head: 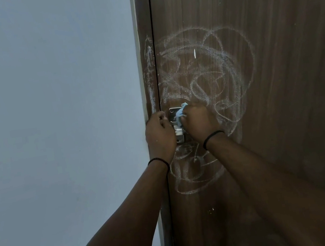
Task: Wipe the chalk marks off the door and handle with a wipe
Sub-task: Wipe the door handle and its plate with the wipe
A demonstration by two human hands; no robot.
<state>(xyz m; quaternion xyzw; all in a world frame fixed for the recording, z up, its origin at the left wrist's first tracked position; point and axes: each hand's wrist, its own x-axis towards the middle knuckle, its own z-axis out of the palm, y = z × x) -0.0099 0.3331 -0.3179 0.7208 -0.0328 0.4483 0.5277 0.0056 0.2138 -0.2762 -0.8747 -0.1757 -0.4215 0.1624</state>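
A dark brown wooden door carries white chalk scribbles in loops above and below its metal handle plate. My right hand is closed around a crumpled light-blue wipe and presses it against the handle. My left hand sits just left of the plate, fingers curled at the door's edge; what it grips is hidden. Chalk streaks also run down the door frame. More scribbles lie below my wrists.
A plain pale wall fills the left half of the view, meeting the brown door frame. Both my wrists wear thin black bands.
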